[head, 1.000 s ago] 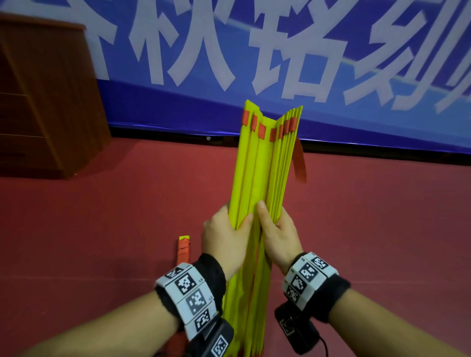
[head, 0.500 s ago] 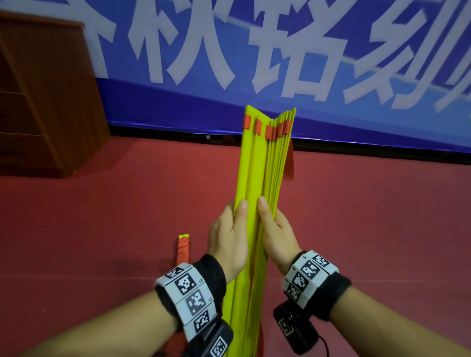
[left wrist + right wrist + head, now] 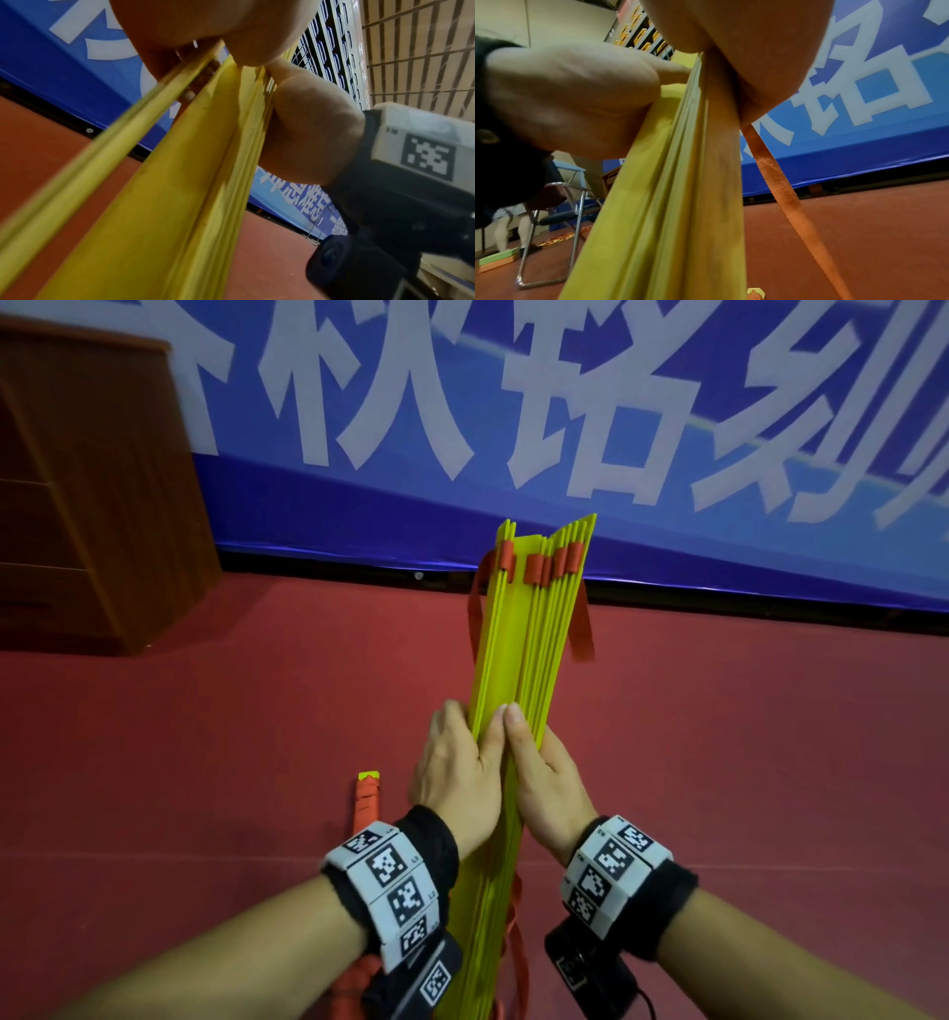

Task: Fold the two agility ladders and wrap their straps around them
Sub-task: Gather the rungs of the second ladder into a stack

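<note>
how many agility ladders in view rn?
2. One yellow ladder, rungs gathered, is held upright between left hand and right hand. A strap-wrapped ladder lies on the red floor, partly hidden by the left forearm.

Held ladder bundle: bright yellow slats, with red-orange strap loops at the far end. Second bundle on the floor, near left: red-orange wrapping, yellow tip. Floor: dull red. Far banner: blue, with large white characters. Cabinet, far left: reddish-brown wood. Wristbands: black, carrying white tiles with black square-code patterns.
</note>
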